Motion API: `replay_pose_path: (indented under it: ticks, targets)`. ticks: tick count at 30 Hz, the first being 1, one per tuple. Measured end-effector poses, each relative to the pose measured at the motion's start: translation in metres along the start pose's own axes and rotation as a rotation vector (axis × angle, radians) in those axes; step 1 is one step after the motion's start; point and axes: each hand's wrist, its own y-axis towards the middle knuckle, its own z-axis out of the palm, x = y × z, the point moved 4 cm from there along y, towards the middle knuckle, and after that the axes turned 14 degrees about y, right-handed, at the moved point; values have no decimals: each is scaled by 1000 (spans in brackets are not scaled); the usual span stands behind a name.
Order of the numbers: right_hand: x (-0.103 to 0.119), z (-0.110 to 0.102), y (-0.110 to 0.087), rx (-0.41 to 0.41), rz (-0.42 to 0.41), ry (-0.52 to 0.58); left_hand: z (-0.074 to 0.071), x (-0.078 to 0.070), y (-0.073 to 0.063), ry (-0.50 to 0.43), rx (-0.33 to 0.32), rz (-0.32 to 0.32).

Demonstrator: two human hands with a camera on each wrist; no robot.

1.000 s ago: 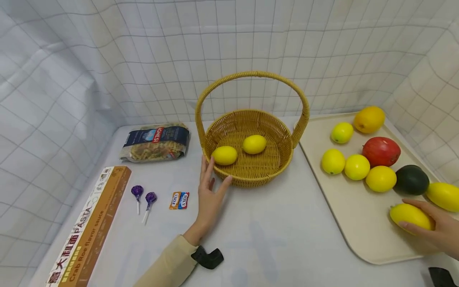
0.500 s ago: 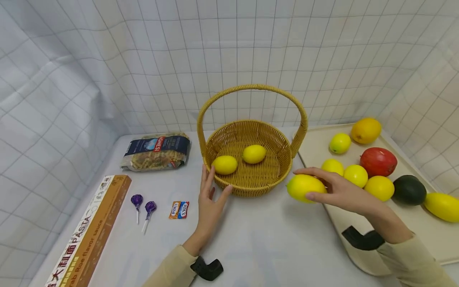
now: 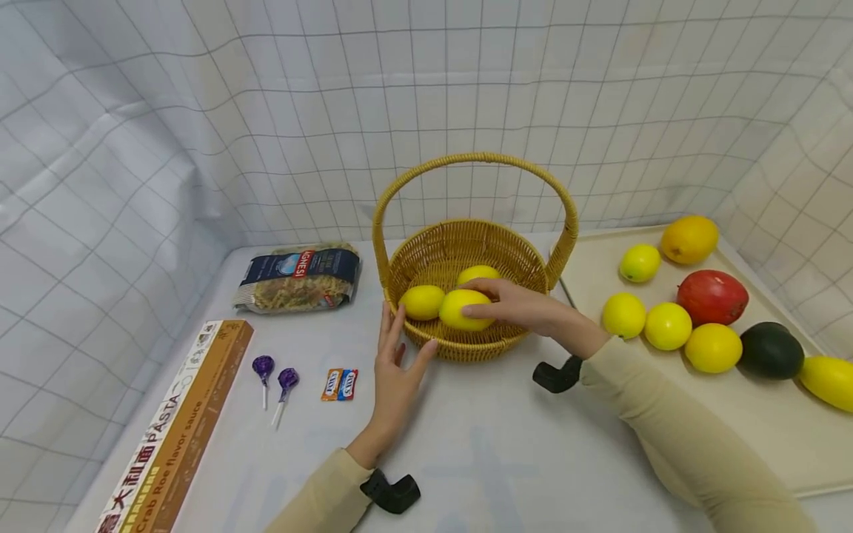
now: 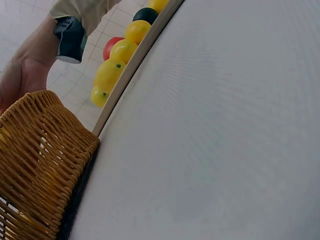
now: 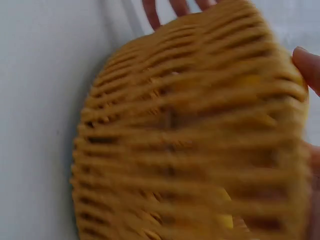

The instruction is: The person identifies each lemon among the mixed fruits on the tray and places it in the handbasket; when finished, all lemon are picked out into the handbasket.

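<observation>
In the head view a wicker basket (image 3: 466, 354) with a tall arched handle stands at the middle of the table. My right hand (image 3: 516, 303) grips a yellow lemon (image 3: 460, 311) between thumb and fingers, inside the basket's front rim. A second lemon (image 3: 422, 303) lies in the basket to its left, and a third lemon (image 3: 477, 274) lies behind, partly hidden. My left hand (image 3: 395, 389) touches the basket's front left side with extended fingers. The basket's woven wall (image 5: 190, 125) fills much of the right wrist view, hiding most of the held lemon.
A beige tray (image 3: 720, 429) on the right bears several yellow fruits, a red mango (image 3: 712, 297) and a dark green avocado (image 3: 771, 351). On the left are a pasta bag (image 3: 300, 279), a long pasta box (image 3: 176, 429), two purple lollipops (image 3: 288, 380) and small candy packets (image 3: 340, 385).
My right hand has lifted the lemon off the tray and carried it left into the basket. The left hand stays at the basket's side.
</observation>
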Motion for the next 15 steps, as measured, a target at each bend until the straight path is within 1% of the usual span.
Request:
replay_pose_path:
  ticks: [3,5,7,9,15]
  targets:
    - [-4,12,18,41,38,-9,0,0,0,3,-2,-2]
    - [-6,19,26,41,66,-14,1,0,0,5,-2,1]
    - [-7,26,33,32,87,-1,1,-1,0,11,-1,5]
    - [-6,30,40,6,96,-16,1,-1,0,15,0,4]
    - [-3,35,58,-53,78,-88,-1,-2,0,18,3,-5]
